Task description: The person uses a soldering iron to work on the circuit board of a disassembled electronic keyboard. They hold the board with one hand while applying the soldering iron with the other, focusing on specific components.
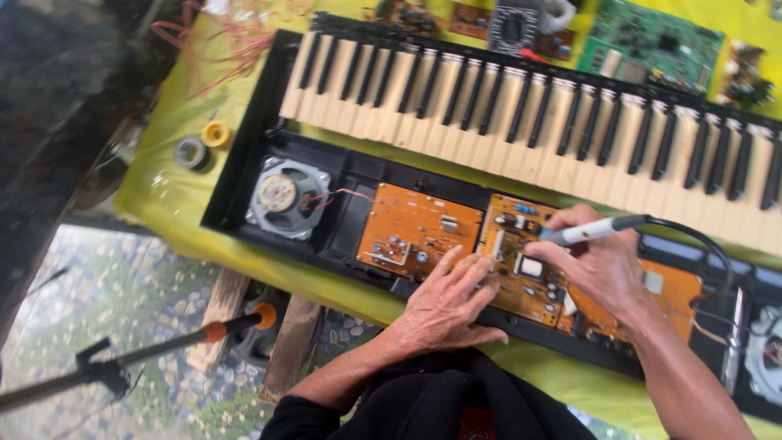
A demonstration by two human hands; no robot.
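Soldering inside an opened keyboard (pixel 538 106)
Right hand (pixel 599 265) is clamped round a soldering iron (pixel 590 231); left hand (pixel 448 301) lies open-fingered on the orange circuit board (pixel 521 269).

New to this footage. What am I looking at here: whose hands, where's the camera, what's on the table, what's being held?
There is no robot: one camera on a person's head looks down at their own two bare hands. On a table with a yellow cloth lies an opened electronic keyboard, with its keys at the top and its insides exposed below. Inside sit a round speaker and orange circuit boards. The left hand rests flat on the case edge, fingers on a board. The right hand holds a pen-shaped soldering iron, its tip down on the middle board, with a black cord trailing right. Two tape rolls lie at the left; loose green and brown boards lie above the keys.
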